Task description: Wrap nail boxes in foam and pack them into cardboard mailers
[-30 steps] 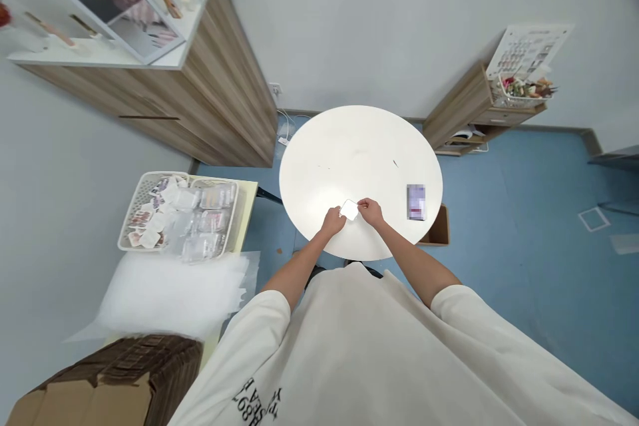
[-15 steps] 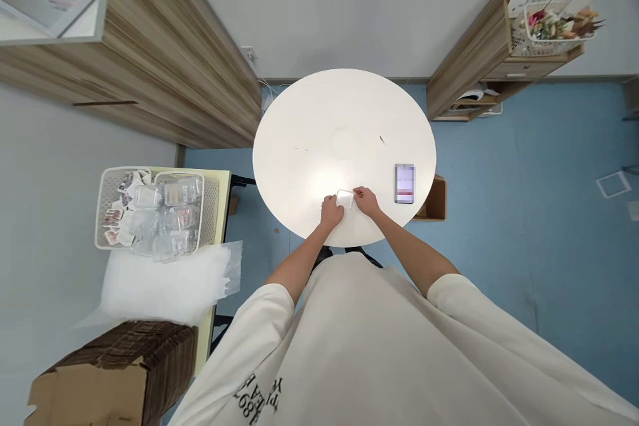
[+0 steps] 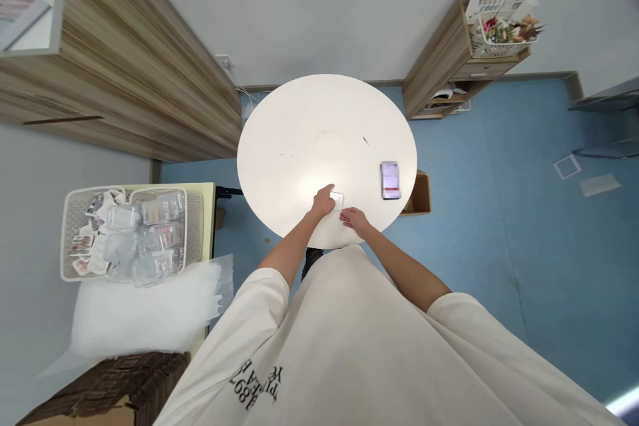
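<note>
A small, clear, square plastic box lies near the front of the round white table. My left hand grips it at its left side, the index finger reaching along toward the far left corner. Just off the box's near right corner is my right hand, its fingers stretched out and slightly apart; nothing shows in them. What the box holds, if anything, is too small to make out.
To the right on the tabletop lies a phone with a lit screen. A side table at left carries white baskets of clear boxes, white packing sheets and stacked cardboard. A brown bin stands beyond the table's right edge.
My right hand has moved from the box's right edge toward its near right corner, fingers stretching out. The left index finger has extended. The view has shifted, moving the scene leftward.
</note>
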`<state>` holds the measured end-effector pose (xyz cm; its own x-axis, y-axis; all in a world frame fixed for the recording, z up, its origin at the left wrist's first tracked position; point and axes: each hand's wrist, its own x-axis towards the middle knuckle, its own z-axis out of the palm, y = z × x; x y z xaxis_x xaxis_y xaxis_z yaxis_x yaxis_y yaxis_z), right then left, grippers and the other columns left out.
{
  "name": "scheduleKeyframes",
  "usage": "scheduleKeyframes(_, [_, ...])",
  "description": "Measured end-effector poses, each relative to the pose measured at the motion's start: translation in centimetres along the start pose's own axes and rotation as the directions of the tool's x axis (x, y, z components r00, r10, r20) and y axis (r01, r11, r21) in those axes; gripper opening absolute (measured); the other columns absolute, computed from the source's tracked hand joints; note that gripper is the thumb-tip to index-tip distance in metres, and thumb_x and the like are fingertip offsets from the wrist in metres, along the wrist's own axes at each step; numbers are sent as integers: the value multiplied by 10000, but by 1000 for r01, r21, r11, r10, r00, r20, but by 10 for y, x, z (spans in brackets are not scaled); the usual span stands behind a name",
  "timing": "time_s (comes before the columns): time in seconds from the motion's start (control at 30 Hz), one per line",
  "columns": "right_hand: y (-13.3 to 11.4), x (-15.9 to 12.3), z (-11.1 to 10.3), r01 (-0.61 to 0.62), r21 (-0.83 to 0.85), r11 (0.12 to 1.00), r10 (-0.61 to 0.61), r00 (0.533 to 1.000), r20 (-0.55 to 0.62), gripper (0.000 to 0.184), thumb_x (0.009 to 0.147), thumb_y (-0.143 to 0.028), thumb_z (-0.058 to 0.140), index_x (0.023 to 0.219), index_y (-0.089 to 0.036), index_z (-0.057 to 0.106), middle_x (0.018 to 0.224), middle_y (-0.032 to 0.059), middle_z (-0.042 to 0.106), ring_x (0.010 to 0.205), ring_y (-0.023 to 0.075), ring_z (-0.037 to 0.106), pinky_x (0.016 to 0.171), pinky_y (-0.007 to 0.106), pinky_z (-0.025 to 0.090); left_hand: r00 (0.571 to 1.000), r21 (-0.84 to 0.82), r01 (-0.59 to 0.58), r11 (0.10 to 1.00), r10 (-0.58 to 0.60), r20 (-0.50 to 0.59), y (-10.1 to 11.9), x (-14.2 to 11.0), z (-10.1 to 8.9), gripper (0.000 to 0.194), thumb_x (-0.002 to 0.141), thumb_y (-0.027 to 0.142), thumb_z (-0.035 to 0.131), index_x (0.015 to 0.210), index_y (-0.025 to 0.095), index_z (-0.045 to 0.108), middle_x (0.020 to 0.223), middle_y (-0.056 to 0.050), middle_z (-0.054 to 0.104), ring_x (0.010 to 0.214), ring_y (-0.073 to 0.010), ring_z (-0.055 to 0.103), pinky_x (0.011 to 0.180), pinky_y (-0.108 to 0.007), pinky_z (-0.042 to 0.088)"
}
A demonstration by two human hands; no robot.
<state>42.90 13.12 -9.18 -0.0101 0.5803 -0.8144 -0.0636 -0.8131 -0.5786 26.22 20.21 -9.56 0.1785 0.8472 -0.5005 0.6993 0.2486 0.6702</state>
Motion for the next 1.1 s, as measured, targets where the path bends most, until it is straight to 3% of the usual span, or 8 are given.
scheduleKeyframes(0.1, [-5,-1,6,-1,16,1000,0,1000,1,211,755,-289,720,934,-218,634,1027,73,716,919,187,704,806,330,577,999,26,13,1000,-14,50,2,1,-2,655,815,116,513,1461,221,475,1442,-122,581,1365,-311,493,1118,-460,399])
scheduleKeyframes(0.33, [-18,4,12,100,-150,984,-107,994,-39,278,746,-310,694,1008,-227,657,1052,72,709,931,203,689,790,346,579,1000,27,30,999,-30,9,-8,-17,-9,584,836,153,537,1415,219,501,1425,-120,594,1337,-319,513,1116,-471,402])
scheduleKeyframes(0.47, [-30,19,17,208,-295,933,-234,971,-54,347,750,-331,664,1082,-232,664,1228,77,680,1055,218,660,876,368,561,999,-114,41,993,-42,-1,-15,-30,-14,479,857,153,520,1330,219,548,1308,-104,658,1211,-279,605,1035,-420,475])
scheduleKeyframes(0.6, [-37,34,24,279,-413,867,-295,955,27,430,773,-310,633,1197,-240,628,1320,72,645,1137,223,636,958,388,531,993,-251,110,962,-118,-16,-22,-40,-17,485,868,163,546,1350,213,523,1366,-119,629,1237,-270,606,1019,-393,485])
scheduleKeyframes(0.7, [-35,36,28,313,-474,823,-320,945,69,447,787,-293,617,1232,-255,606,1370,61,622,1212,233,603,1007,397,507,982,-296,168,940,-186,-34,-26,-44,-18,519,869,175,578,1380,215,495,1437,-132,586,1289,-268,582,1044,-389,467])
scheduleKeyframes(0.83, [-25,30,25,315,-496,809,-342,939,37,441,805,-274,590,1245,-247,593,1391,74,608,1218,234,603,1032,404,495,962,-332,230,915,-265,-63,-31,-47,-17,508,875,180,583,1374,213,491,1453,-144,571,1266,-246,601,1043,-370,465])
scheduleKeyframes(0.93, [-18,25,20,301,-502,811,-339,941,16,431,812,-265,579,1242,-246,596,1359,75,624,1202,230,615,1024,405,506,959,-351,230,908,-273,-76,-33,-48,-15,461,875,161,571,1327,224,511,1422,-126,593,1251,-221,608,1041,-349,461])
scheduleKeyframes(1.1, [-12,21,19,342,-499,797,-345,934,89,449,834,-258,578,1283,-263,580,1401,65,602,1263,232,582,1021,392,515,961,-392,223,893,-269,-66,-31,-47,-11,448,857,138,588,1293,221,520,1385,-123,608,1258,-227,594,1033,-339,454])
